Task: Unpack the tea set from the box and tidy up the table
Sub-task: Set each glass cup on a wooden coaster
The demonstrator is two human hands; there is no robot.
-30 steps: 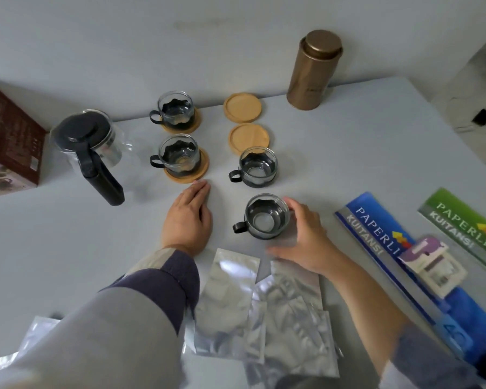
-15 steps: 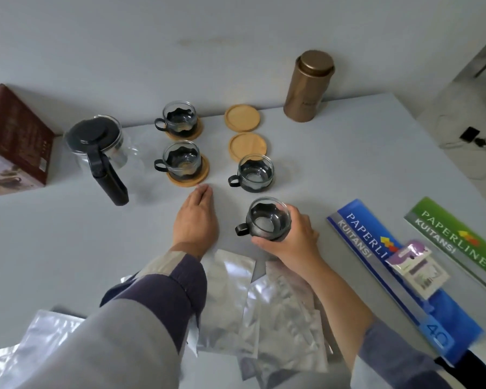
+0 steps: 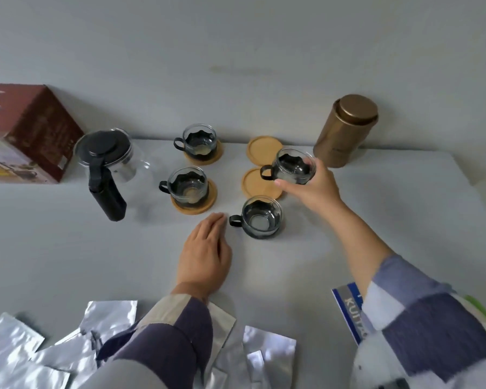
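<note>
My right hand [image 3: 314,189] grips a glass cup with a black holder [image 3: 292,167], lifted above two bare wooden coasters: the far one [image 3: 260,148] and the near one [image 3: 254,183]. Two more cups stand on coasters at the back [image 3: 198,143] and in front of it [image 3: 187,185]. Another cup [image 3: 261,217] stands on the bare table. My left hand [image 3: 205,254] rests flat on the table beside that cup's handle. A glass teapot with a black lid and handle [image 3: 104,164] stands to the left.
A brown tea set box [image 3: 26,133] lies at the far left by the wall. A bronze canister [image 3: 345,130] stands at the back right. Several silver foil bags [image 3: 40,352] lie along the near edge. A blue receipt book [image 3: 351,313] pokes out under my right sleeve.
My right hand has lifted the near cup off the table and carried it away from me, over the bare coasters. The left hand has stayed flat. The camera view has tilted upward.
</note>
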